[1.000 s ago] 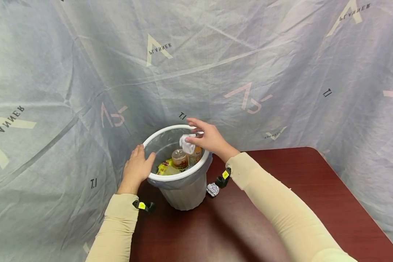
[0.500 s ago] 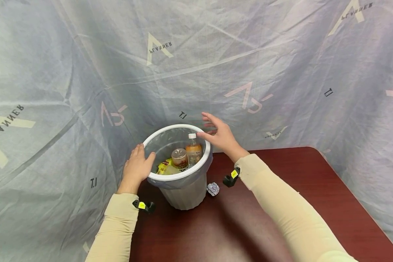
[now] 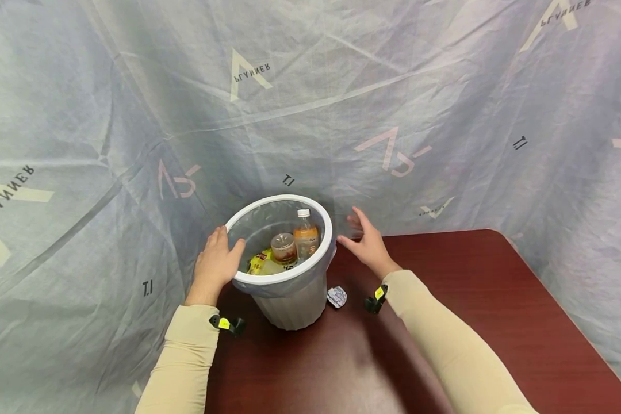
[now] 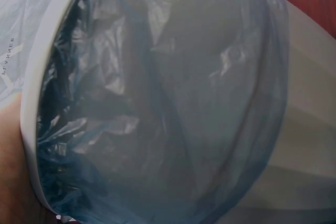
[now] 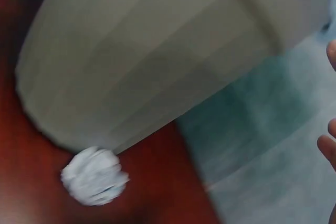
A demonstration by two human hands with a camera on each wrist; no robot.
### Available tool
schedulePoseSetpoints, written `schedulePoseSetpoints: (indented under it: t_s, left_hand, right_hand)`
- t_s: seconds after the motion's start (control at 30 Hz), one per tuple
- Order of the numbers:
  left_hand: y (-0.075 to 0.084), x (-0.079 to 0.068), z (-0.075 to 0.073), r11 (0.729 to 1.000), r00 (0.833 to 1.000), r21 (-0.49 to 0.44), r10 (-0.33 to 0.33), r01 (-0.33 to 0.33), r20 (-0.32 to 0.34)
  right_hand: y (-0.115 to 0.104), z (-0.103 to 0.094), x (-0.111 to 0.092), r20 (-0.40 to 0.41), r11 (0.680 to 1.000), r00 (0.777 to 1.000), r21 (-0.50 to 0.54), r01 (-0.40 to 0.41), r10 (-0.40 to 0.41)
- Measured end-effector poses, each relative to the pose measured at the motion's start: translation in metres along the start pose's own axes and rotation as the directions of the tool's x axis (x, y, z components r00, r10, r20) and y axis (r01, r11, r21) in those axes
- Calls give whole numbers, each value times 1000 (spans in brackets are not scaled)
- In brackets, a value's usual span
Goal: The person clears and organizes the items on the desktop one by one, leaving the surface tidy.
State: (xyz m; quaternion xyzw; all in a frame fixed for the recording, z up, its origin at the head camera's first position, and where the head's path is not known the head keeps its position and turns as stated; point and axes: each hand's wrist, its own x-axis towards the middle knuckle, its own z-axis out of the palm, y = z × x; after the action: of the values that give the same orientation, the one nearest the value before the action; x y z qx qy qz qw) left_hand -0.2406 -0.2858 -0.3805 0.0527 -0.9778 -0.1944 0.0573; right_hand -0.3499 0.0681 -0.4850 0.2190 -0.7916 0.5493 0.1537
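Observation:
A pale trash can with a white rim and a bluish plastic liner stands on the table. My left hand holds its left rim, thumb on the inner side. In the can are a bottle with an orange label and white cap, a clear container with brownish print, and a yellow wrapper. My right hand is just right of the rim, fingers spread and holding nothing. Below it, a crumpled paper ball lies against the can's base; the right wrist view shows this paper ball too.
The dark red table extends to the right, with a rounded far corner. A grey printed cloth hangs close behind the can and along its left side. Black wrist cameras sit at both cuffs.
My right hand has let a white paper ball go over the can, then moved right and down outside the rim. That ball is out of sight now. My left hand stays put.

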Motion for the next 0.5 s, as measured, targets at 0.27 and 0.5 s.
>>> schedulePoseSetpoints:
  t_s: [0.27,0.5]
  left_hand:
    - [2,-1,-1,1000,1000,-3,-1,1,-5]
    - [2,-1,-2,1000,1000,-4,1,-1,-5]
  right_hand:
    - [58,30,-54,117,982,976,-60,-178,184]
    - [78,57,-89,180,964,950,-124,-237,256]
